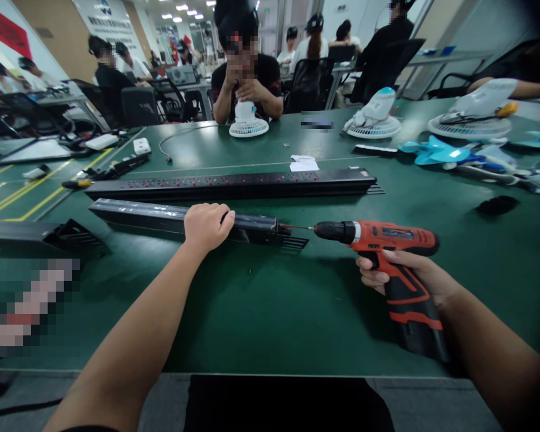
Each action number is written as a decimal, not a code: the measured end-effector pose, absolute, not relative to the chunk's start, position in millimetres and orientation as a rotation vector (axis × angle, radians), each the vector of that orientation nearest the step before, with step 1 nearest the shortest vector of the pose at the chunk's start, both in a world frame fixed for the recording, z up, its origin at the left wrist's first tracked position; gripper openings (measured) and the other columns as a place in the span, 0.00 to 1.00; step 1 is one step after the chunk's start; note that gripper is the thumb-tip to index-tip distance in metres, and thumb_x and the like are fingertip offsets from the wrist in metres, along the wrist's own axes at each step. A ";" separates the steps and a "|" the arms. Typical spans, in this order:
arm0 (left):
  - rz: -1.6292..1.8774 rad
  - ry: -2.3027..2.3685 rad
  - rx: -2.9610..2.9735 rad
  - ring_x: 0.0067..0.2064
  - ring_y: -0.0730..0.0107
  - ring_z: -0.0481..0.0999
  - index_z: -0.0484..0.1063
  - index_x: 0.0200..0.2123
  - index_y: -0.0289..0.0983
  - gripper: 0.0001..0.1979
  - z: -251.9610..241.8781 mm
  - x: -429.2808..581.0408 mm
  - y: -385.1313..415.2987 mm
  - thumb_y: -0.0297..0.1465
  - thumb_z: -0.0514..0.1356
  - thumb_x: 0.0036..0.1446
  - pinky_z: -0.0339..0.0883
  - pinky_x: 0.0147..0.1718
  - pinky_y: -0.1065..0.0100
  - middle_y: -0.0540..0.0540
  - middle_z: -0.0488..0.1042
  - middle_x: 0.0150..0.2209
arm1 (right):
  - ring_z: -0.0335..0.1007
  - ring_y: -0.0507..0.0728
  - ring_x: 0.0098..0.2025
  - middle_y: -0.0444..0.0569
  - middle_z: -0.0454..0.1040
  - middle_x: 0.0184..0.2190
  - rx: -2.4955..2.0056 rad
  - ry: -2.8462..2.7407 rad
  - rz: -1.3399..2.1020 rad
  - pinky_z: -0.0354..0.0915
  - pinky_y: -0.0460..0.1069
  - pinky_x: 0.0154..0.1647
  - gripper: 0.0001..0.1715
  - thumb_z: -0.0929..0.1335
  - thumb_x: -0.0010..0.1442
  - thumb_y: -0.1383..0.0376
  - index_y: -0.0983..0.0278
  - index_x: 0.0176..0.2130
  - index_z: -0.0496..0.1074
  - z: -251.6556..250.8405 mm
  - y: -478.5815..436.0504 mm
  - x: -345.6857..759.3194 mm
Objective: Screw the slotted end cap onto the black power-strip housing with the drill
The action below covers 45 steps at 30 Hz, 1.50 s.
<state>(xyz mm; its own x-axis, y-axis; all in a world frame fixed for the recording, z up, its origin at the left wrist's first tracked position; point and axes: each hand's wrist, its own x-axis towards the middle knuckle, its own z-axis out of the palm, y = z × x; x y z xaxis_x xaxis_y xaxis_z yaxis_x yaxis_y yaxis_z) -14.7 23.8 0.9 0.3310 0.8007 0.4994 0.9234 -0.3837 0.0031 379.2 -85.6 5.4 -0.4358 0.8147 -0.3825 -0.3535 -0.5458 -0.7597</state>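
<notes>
My right hand (pixel 414 270) is wrapped round the handle of an orange and black cordless drill (pixel 391 237). The drill's long thin bit (pixel 299 227) points left and reaches the right end of a long black bar-shaped housing (pixel 139 213); whether it sits on a screw is too small to tell. Over the top of that housing my left hand (pixel 209 227) is closed, gripping it against the table. Thin black prongs (pixel 294 242) stick out of the housing's right end. Behind it lies a long black power strip (pixel 234 183) with a row of red dots along its top.
The green table (pixel 261 312) carries white fan parts (pixel 373 117) and blue fan blades (pixel 436 151) at the right. A yellow-handled screwdriver (pixel 76 184) lies left of the strip. Another black housing (pixel 18 231) is at the left edge. A person (pixel 247 66) sits opposite, hands above a small fan.
</notes>
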 end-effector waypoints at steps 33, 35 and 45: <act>-0.618 -1.537 -2.311 0.34 0.56 0.78 0.81 0.34 0.39 0.25 1.5 -14.2 23.7 0.41 0.48 0.71 0.61 0.37 0.56 0.44 0.81 0.31 | 0.50 0.49 0.22 0.42 0.62 0.22 -0.967 -0.771 2.091 0.56 0.43 0.17 0.13 0.64 0.46 0.58 0.62 0.33 0.67 5.9 -85.5 380.8; -0.618 -1.540 -2.308 0.35 0.55 0.78 0.81 0.34 0.39 0.24 1.3 -14.0 23.6 0.41 0.48 0.71 0.61 0.38 0.56 0.44 0.81 0.31 | 0.50 0.49 0.22 0.42 0.62 0.22 -0.970 -0.773 2.077 0.57 0.44 0.18 0.13 0.64 0.46 0.58 0.61 0.33 0.67 5.6 -85.5 381.0; -0.628 -1.544 -2.320 0.35 0.55 0.77 0.81 0.34 0.40 0.24 0.7 -14.7 24.1 0.41 0.48 0.72 0.62 0.38 0.55 0.44 0.82 0.31 | 0.50 0.49 0.22 0.42 0.62 0.24 -0.983 -0.800 2.040 0.56 0.45 0.18 0.13 0.64 0.46 0.58 0.61 0.34 0.67 3.5 -85.6 380.9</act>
